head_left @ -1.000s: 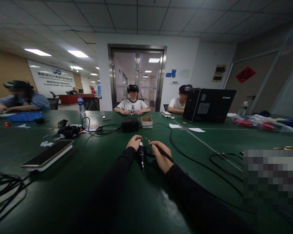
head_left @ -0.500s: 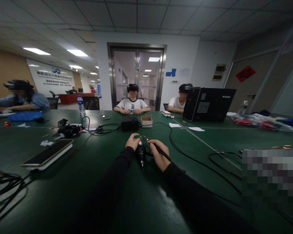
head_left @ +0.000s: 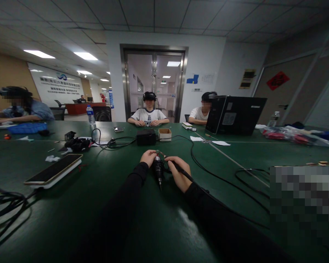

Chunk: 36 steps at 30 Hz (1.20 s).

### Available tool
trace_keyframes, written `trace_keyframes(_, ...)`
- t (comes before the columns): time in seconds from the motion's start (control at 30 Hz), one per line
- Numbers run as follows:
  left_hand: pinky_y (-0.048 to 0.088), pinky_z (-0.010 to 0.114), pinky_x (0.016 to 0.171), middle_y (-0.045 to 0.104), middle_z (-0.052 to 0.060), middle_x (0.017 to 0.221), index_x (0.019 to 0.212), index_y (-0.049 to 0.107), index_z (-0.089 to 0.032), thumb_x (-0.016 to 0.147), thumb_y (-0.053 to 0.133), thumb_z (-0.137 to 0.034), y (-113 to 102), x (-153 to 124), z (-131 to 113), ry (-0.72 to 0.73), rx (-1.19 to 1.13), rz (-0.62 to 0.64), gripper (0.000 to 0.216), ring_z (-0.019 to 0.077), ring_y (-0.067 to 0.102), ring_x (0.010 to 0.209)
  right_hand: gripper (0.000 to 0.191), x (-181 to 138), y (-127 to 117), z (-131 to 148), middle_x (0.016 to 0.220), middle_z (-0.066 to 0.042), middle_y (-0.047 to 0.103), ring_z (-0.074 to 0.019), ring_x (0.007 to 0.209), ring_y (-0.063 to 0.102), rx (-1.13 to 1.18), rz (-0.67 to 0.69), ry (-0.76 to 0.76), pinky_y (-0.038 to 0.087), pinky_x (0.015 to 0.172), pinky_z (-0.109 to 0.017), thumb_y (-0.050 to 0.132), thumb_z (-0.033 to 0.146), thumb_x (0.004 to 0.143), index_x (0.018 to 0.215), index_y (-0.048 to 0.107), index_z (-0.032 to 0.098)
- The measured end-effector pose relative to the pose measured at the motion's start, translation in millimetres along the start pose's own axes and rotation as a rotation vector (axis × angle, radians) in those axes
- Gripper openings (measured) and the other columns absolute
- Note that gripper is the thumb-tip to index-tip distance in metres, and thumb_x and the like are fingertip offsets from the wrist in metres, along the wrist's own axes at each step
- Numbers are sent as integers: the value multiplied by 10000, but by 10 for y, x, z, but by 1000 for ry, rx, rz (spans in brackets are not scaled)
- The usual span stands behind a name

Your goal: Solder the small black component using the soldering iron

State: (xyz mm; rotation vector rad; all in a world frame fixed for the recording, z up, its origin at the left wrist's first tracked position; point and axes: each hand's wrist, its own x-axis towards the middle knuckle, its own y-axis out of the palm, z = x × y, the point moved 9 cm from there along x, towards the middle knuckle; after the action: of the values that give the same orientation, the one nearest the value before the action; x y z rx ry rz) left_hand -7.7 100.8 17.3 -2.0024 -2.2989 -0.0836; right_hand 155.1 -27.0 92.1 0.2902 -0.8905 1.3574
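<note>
My left hand (head_left: 148, 157) is closed in a pinch on a small greenish piece, perhaps a circuit board (head_left: 158, 152), with a bit of red beside it. In my right hand (head_left: 181, 175) is a slim corded tool that looks like a soldering iron (head_left: 178, 168), gripped like a pen. Its tip points left, at or very near the greenish piece; contact cannot be made out. Between the hands lies a black tool (head_left: 159, 168) with a pointed metal tip towards me, and dark cord bunched beside it.
Beyond my hands are a black box (head_left: 146, 137) and a small open carton (head_left: 165, 134). A phone on a white block (head_left: 55, 171) lies left. Cables (head_left: 222, 175) cross the green table (head_left: 104, 204) at right. A black computer case (head_left: 235, 116) stands behind. Several people sit around.
My left fingers have drawn together around the greenish piece. The tip of the iron has come closer to it. The view has shifted slightly.
</note>
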Motion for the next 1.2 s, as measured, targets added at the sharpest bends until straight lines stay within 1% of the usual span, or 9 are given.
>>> trace_keyframes(0.13,494,223,658,661,17,691,879,637,-135,754,574,-91,-12,-29,-43,-14,12,-8,146,117,618,638,188,-1,-9,12,884,-35,682,-178,835,623,-27,2,-5,484,794,-298,493,258,852,870,675,214)
trace_keyframes(0.27,471,213,634,657,3,692,1006,642,-154,766,572,-119,35,-31,-79,-2,10,64,253,101,585,582,187,-6,-12,12,896,-34,686,-179,850,626,-32,3,-15,477,801,-299,492,256,855,876,675,219)
trace_keyframes(0.4,441,198,589,677,22,763,982,674,-157,764,568,-137,39,-19,-94,25,21,112,243,87,563,564,188,-8,-16,19,908,-32,691,-180,868,629,-30,-4,-22,476,808,-295,491,252,854,868,676,221)
trace_keyframes(0.5,387,182,510,667,26,745,1033,665,-153,777,555,-156,-3,2,-65,14,52,95,278,83,540,536,190,-8,-16,22,908,-33,692,-179,863,632,-34,-7,-21,477,809,-292,489,254,853,861,675,216)
trace_keyframes(0.6,351,176,472,657,27,721,1037,663,-144,779,560,-170,-38,28,-44,11,78,64,279,86,531,533,198,-9,-16,21,908,-37,693,-180,849,633,-36,-7,-19,485,793,-293,490,264,849,868,681,214)
trace_keyframes(0.87,364,173,461,621,8,637,987,679,-144,753,638,-239,-25,68,4,36,62,51,257,85,514,506,195,-6,-31,28,918,-34,696,-186,873,633,-36,-11,-14,480,813,-298,491,260,847,868,680,220)
trace_keyframes(1.03,381,160,458,633,18,650,981,672,-128,767,623,-218,13,97,22,49,64,78,238,79,528,515,199,-6,-22,29,915,-37,692,-183,866,630,-37,-5,-15,475,812,-299,482,253,853,872,678,218)
trace_keyframes(1.2,401,176,469,647,20,653,971,669,-112,767,612,-189,52,116,39,51,44,80,225,76,508,486,182,-1,-15,33,901,-34,691,-179,862,630,-35,-5,-12,469,810,-294,494,238,844,859,673,209)
